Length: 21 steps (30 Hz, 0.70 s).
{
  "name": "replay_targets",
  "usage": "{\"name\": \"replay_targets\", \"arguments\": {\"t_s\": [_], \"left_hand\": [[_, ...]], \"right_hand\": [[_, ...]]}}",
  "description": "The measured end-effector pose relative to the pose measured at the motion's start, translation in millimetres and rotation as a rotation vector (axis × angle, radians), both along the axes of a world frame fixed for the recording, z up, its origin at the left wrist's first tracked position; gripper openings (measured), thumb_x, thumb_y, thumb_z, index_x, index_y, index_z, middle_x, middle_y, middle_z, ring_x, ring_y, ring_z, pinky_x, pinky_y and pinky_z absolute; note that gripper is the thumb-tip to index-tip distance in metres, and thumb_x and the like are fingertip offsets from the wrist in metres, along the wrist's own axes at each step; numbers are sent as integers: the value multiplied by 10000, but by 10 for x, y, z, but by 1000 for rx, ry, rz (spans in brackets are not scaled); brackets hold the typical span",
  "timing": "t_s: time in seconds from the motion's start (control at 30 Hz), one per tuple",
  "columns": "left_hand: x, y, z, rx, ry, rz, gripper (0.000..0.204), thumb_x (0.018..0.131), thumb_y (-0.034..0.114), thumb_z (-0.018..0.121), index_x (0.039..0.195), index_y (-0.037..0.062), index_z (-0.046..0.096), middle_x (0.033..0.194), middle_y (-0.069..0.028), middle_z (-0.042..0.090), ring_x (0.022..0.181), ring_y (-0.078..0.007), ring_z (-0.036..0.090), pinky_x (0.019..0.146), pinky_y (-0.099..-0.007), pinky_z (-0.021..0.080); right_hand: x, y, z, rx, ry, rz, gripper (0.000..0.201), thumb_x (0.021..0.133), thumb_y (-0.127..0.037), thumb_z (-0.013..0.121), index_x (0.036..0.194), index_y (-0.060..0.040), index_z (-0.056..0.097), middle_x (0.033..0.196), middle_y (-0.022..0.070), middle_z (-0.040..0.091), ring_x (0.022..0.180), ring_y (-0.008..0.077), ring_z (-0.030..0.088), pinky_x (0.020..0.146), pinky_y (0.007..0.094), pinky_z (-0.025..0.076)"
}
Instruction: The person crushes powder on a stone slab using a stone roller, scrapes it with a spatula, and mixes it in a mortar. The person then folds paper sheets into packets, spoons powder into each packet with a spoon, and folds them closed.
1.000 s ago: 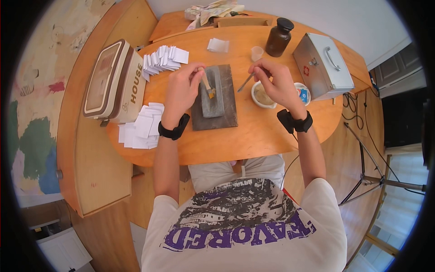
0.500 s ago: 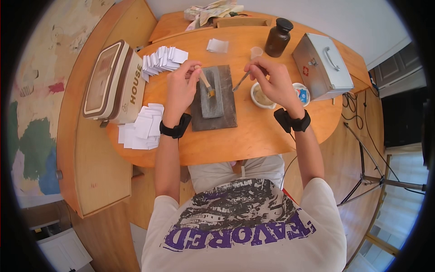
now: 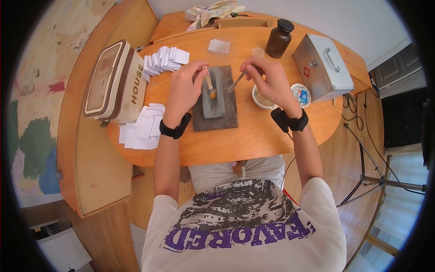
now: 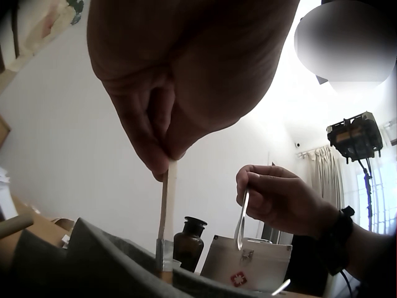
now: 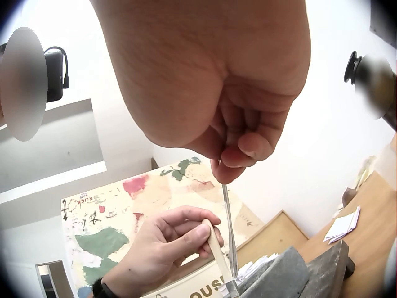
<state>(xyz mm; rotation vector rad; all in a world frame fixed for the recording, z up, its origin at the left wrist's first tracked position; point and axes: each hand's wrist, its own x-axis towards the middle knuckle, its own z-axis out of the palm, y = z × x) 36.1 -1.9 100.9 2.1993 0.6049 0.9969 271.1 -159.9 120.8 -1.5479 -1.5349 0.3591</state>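
In the head view the left hand (image 3: 186, 92) pinches the top of a wooden-handled brush (image 3: 209, 83), bristles down over the hollow of a grey stone trough (image 3: 214, 108). The trough sits on a dark slab (image 3: 230, 119). Between the thumb and fingers of the right hand (image 3: 273, 86) is a thin metal spatula (image 3: 236, 83), its tip over the slab's right part. A white bowl (image 3: 263, 106) with pale contents is partly under the right hand. The left wrist view shows the left fingers pinching the brush handle (image 4: 166, 211); the right wrist view shows the spatula (image 5: 229, 230) hanging from the right fingertips.
White folded papers (image 3: 156, 62) and more papers (image 3: 141, 130) lie left, beside a cream HOUSE box (image 3: 130, 97). Toward the back are clear sheets (image 3: 219, 46), a small cup (image 3: 258, 52) and a dark bottle (image 3: 279, 40). A metal case (image 3: 322, 68) and round dish (image 3: 301, 95) stand right.
The right hand has moved left with the spatula, from near the bowl to over the slab. The left hand and brush have shifted slightly right.
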Motion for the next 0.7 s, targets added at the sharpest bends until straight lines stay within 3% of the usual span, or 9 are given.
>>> {"name": "replay_targets", "arguments": {"t_s": [0.13, 0.2, 0.27, 0.47, 0.7], "left_hand": [[12, -2, 81, 115, 96, -28, 148, 1066, 57, 718, 1177, -26, 769, 1024, -195, 802, 897, -384, 758, 829, -442, 597], [55, 37, 40, 299, 112, -32, 169, 1073, 61, 732, 1219, -13, 776, 1040, -192, 804, 915, -308, 796, 827, -380, 618], [80, 16, 50, 298, 103, -29, 170, 1073, 56, 732, 1223, -10, 778, 1034, -187, 803, 915, -305, 795, 829, -380, 618], [7, -53, 92, 193, 21, -8, 174, 1063, 30, 738, 1225, -9, 784, 1039, -167, 811, 916, -294, 796, 854, -372, 628], [-78, -50, 80, 95, 43, -3, 168, 1055, 32, 744, 1215, -4, 783, 951, -135, 801, 816, -257, 791, 803, -361, 637]], "right_hand": [[5, -28, 0, 18, 31, 10, 167, 1138, -83, 612, 1115, -9, 761, 890, 62, 753, 810, 136, 752, 746, 290, 576], [2, -27, -13, 18, 36, 11, 166, 1137, -80, 614, 1114, -7, 761, 893, 62, 754, 812, 138, 755, 751, 290, 581], [17, -19, -39, 54, 19, -1, 172, 1114, -125, 647, 1142, -14, 775, 859, 136, 758, 725, 262, 715, 680, 370, 537], [-77, 96, 72, 117, -7, 33, 204, 1121, -160, 631, 1115, -16, 775, 867, 128, 776, 748, 267, 742, 720, 381, 569], [-191, 751, 32, 62, 5, 62, 225, 1100, -165, 622, 1032, -15, 775, 838, 124, 772, 778, 307, 747, 745, 407, 577]]}}
